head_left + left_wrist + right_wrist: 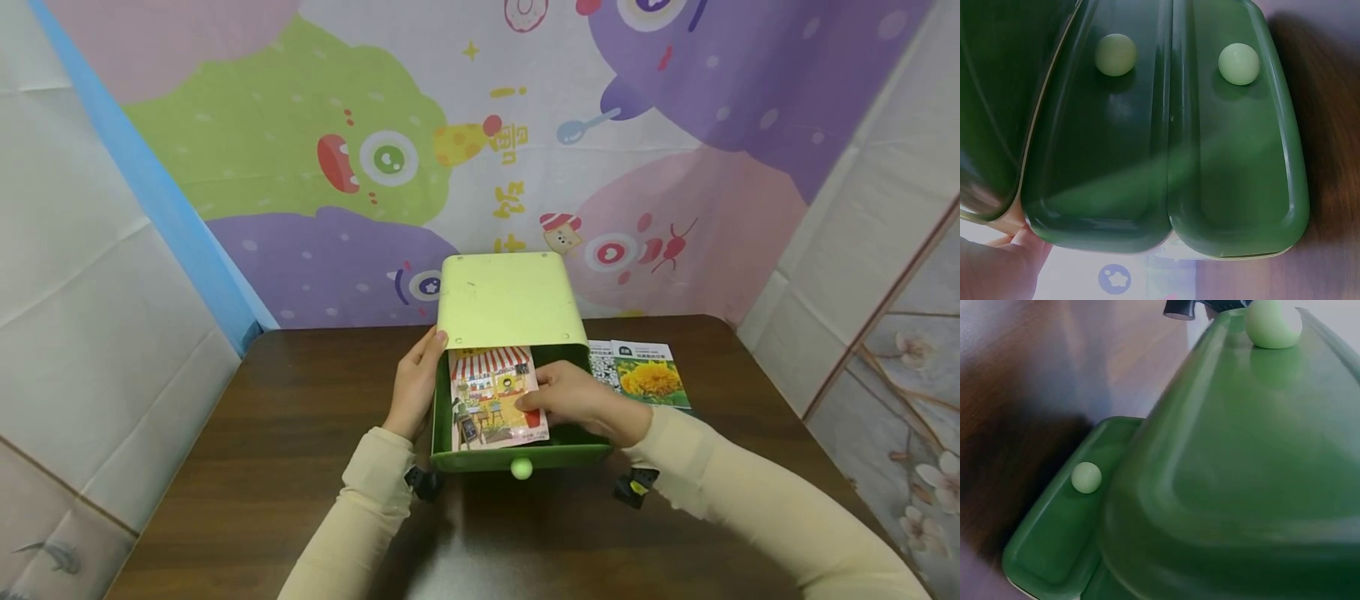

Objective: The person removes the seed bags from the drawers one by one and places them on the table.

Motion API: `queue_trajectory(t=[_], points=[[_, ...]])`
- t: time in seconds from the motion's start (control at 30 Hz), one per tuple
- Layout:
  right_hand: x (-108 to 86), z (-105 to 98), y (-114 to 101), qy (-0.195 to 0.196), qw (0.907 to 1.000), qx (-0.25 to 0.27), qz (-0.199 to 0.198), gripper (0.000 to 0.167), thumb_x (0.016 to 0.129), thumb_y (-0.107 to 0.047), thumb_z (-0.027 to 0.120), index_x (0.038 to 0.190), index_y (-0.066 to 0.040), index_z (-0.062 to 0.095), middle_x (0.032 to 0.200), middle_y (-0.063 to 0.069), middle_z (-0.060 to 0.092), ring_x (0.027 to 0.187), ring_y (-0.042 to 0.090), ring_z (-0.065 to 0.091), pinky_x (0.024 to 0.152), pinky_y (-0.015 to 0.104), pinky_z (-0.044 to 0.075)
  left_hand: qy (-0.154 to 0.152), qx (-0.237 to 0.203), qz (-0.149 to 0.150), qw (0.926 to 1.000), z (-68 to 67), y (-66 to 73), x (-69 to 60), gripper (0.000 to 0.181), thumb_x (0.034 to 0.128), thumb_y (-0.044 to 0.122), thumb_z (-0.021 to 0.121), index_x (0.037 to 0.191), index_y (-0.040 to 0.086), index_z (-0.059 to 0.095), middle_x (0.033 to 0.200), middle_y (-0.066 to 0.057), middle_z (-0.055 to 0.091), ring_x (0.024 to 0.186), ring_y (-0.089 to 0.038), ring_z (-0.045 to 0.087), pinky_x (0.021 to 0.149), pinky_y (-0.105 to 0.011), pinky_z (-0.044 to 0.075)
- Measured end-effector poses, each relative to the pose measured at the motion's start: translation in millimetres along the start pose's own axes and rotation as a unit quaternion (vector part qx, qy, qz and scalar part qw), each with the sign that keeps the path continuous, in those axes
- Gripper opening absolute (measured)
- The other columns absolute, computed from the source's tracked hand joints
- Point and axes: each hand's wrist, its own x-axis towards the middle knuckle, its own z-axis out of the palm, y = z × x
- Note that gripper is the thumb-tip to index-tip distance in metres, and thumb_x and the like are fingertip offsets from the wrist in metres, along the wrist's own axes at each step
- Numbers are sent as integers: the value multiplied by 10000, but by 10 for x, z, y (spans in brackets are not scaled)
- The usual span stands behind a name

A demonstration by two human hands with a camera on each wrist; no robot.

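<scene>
A small desktop drawer cabinet (510, 300) with a pale yellow-green shell stands on the table. Its top green drawer (480, 459) is pulled out toward me. Inside the drawer, a flat packet (487, 408) printed with a striped awning and shop scene leans tilted. My right hand (573, 398) reaches in over the drawer's right side and pinches the packet's right edge, thumb on the printed face. At the cabinet's left side, my left hand (417, 375) rests against the shell, thumb near the front corner. In the left wrist view, two lower drawers (1110, 156) are pushed in.
Two flower-picture packets (648, 372) lie on the brown table (315, 400) to the right, partly behind the cabinet. A cartoon-printed cloth (300, 150) hangs behind the table. Light panels (67, 275) flank both sides. A round pale knob (522, 468) projects from the drawer front.
</scene>
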Motion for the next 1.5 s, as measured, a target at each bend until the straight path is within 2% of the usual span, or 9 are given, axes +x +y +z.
queue_trajectory(t=[0.13,0.27,0.5,0.67,0.87,0.97,1.27,1.37,1.5], points=[[-38,-38,-38,-8,9999,115,54,130,934,-76,630,998,34,652,812,42,628,714,126,610,703,303,597,2,-11,-46,10000,21,148,-109,559,1043,363,459,1515,79,363,1574,-128,346,1461,-293,316,1186,-447,330],[-87,-82,-62,-84,9991,411,75,236,943,-60,609,1137,73,632,942,112,679,786,142,665,747,334,613,35,-33,-35,10000,23,169,-131,564,1040,366,465,1513,74,368,1571,-129,352,1460,-294,317,1188,-445,325],[-178,-177,-77,-393,9950,918,93,308,940,-58,605,1198,109,586,914,88,665,771,136,659,704,301,608,120,-162,70,9998,6,-183,98,640,982,531,508,1502,170,409,1561,-57,384,1442,-244,354,1163,-441,364],[-263,-217,-103,-602,9904,1232,175,375,949,-47,599,1265,143,535,1001,122,716,848,179,723,767,333,618,114,-199,98,9997,6,-182,97,643,980,530,513,1502,168,409,1562,-49,382,1449,-234,342,1181,-426,338],[-404,-244,-139,-801,9887,1243,246,399,944,-53,610,1266,166,524,1002,134,729,854,190,730,771,344,616,118,-383,38,9992,8,-173,88,644,970,536,529,1498,184,418,1542,-39,414,1354,-219,466,1077,-401,457],[-480,-263,-127,-899,9878,1242,259,402,938,-71,629,1254,160,537,1003,132,731,849,199,733,770,357,616,121,-410,23,9991,10,-176,90,639,967,540,533,1493,193,428,1531,-23,429,1323,-199,489,1046,-389,475],[-705,-369,-135,-1321,9814,1392,-61,450,939,-125,647,1256,173,534,984,113,742,842,209,740,756,368,614,53,-539,134,9984,11,-174,84,650,979,506,534,1503,145,406,1562,-55,382,1455,-205,326,1193,-404,315],[-767,-438,-176,-1153,9829,1421,-182,471,951,-146,639,1275,174,518,962,82,745,826,184,738,744,347,617,63,-530,107,9985,13,-171,91,657,977,515,532,1503,144,406,1558,-58,389,1447,-203,338,1187,-401,326],[-809,-554,-212,-602,9880,1389,-299,479,964,-156,624,1290,173,502,918,47,744,792,153,731,722,313,618,81,-458,124,9988,14,-168,94,652,979,514,529,1500,139,412,1551,-51,400,1451,-202,333,1188,-408,324]])
